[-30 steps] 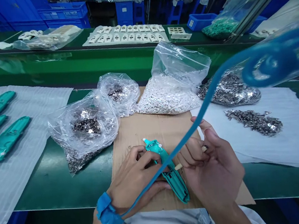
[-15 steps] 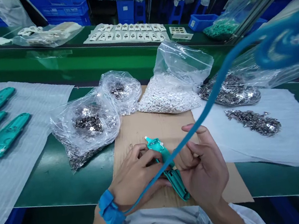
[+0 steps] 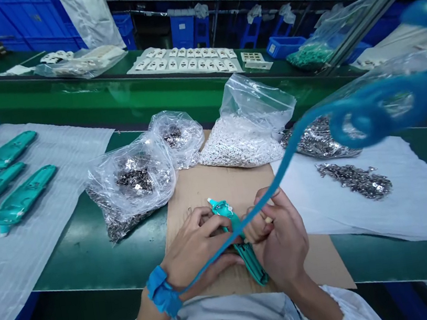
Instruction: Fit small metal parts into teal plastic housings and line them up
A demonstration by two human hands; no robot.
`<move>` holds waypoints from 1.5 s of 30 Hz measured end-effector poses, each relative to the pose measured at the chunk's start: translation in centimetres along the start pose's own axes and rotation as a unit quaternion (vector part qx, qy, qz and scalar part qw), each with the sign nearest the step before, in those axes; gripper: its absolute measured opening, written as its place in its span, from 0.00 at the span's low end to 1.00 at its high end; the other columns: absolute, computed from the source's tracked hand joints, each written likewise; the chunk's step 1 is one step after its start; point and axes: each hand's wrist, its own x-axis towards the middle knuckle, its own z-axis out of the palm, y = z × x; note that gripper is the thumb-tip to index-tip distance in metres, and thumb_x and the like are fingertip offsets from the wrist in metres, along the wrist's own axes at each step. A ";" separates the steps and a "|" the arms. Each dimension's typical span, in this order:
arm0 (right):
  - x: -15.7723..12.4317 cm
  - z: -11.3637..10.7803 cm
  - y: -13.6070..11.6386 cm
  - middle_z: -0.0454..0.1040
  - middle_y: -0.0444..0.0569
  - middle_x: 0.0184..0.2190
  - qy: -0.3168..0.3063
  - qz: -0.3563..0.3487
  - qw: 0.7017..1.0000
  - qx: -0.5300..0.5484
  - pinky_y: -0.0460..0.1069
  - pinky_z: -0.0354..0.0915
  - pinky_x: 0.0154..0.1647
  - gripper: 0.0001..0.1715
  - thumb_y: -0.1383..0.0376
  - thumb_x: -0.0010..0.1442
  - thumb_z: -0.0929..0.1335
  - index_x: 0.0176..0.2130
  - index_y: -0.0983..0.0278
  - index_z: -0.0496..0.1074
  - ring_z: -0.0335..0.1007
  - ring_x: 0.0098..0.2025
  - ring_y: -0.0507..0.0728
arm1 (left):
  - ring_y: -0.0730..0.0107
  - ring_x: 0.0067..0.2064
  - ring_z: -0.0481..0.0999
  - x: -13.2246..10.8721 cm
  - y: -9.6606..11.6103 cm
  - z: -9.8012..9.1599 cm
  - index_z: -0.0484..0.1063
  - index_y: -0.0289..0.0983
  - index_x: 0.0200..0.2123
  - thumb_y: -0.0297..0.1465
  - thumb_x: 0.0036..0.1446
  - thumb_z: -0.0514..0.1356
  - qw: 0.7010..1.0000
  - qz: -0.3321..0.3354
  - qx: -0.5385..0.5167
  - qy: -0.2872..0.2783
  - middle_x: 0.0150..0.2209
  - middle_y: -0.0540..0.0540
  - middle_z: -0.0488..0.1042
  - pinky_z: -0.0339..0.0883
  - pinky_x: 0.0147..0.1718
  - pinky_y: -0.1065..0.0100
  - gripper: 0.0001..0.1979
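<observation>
A teal plastic housing (image 3: 253, 265) lies on the brown cardboard (image 3: 187, 195) in front of me, its white-tipped narrow end pointing away. My left hand (image 3: 199, 241) is wrapped over its left side and grips it; a blue wrist strap (image 3: 162, 291) circles that wrist. On the other side of the housing, my right hand (image 3: 280, 235) is closed, thumb against curled fingers. A small pale bit shows near its thumb, too small to name. The blue coiled cord (image 3: 290, 168) from the strap crosses in front of both hands and covers part of the housing.
Beyond the cardboard stand a bag of small white parts (image 3: 238, 143) and bags of metal pieces (image 3: 133, 184). Loose metal clips (image 3: 355, 180) lie on white foam sheet at right. More teal housings (image 3: 24, 197) rest at left. A green ledge (image 3: 110, 103) runs behind.
My right hand has closed further, its raised index finger curling in toward the thumb. My left hand keeps its hold on the housing. The view has shifted slightly, and the cord's coils have swung lower.
</observation>
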 end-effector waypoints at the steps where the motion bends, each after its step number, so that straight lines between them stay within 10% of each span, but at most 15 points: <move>1: 0.0 0.1 -0.3 0.45 0.33 0.15 0.000 -0.010 1.000 0.007 0.41 0.44 0.15 0.09 0.69 0.63 0.62 0.32 0.59 0.66 0.33 0.16 0.47 | 0.56 0.50 0.64 0.0 0.0 0.0 0.79 0.45 0.46 0.37 0.62 0.63 1.000 -0.004 -0.004 0.002 0.47 0.47 0.76 0.66 0.52 0.58 0.10; 36: -0.4 0.3 1.0 0.46 0.33 0.13 -0.038 0.010 0.998 -0.041 0.40 0.44 0.14 0.10 0.68 0.60 0.62 0.27 0.59 0.58 0.36 0.16 0.48 | 0.62 0.44 0.65 -0.6 -1.5 2.0 0.76 0.41 0.39 0.37 0.68 0.56 0.993 0.068 0.049 0.085 0.42 0.47 0.75 0.63 0.47 0.61 0.10; 45: -1.0 -0.1 -2.6 0.46 0.33 0.15 -0.004 -0.056 0.997 -0.052 0.43 0.45 0.18 0.21 0.47 0.69 0.57 0.47 0.56 0.67 0.36 0.17 0.49 | 0.62 0.44 0.67 -0.8 -0.6 1.1 0.76 0.41 0.44 0.35 0.68 0.56 0.994 0.037 0.041 0.095 0.45 0.46 0.76 0.66 0.45 0.64 0.09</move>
